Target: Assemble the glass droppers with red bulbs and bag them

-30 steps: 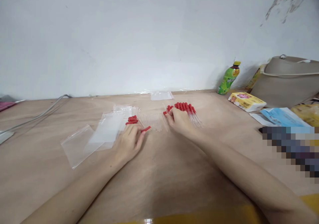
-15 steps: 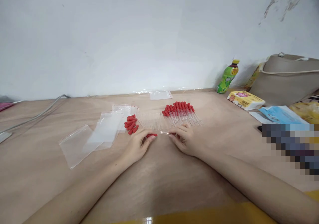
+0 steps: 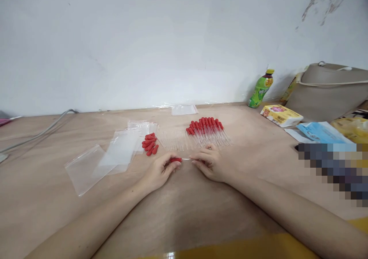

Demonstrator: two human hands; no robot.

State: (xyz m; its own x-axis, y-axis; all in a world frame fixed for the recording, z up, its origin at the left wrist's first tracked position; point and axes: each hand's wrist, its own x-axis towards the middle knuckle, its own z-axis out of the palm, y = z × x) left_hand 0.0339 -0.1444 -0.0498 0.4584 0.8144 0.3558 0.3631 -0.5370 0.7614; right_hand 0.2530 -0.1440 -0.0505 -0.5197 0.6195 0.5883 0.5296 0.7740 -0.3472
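Note:
My left hand (image 3: 162, 170) pinches a red rubber dropper bulb (image 3: 176, 160) between thumb and fingers. From the right, my right hand (image 3: 209, 163) grips a thin clear glass tube (image 3: 186, 159), whose end meets the bulb's mouth; how deep it sits cannot be made out. Loose red bulbs (image 3: 149, 144) lie in a small heap beyond my left hand. Bare glass tubes (image 3: 174, 138) rest in a row behind both hands. Past my right hand is a fanned pile of droppers with red bulbs on them (image 3: 205, 125).
Clear zip bags (image 3: 120, 149) spread over the left of the brown-covered table, with another bag (image 3: 184, 109) by the wall. At right stand a green bottle (image 3: 261, 89), a yellow tissue pack (image 3: 281, 115), a blue packet (image 3: 322, 131) and a grey bag (image 3: 330, 94). A cable (image 3: 54, 125) runs at far left.
The glass tube and the red bulb, apart before, now meet end to end between my hands. My right hand has shifted slightly left.

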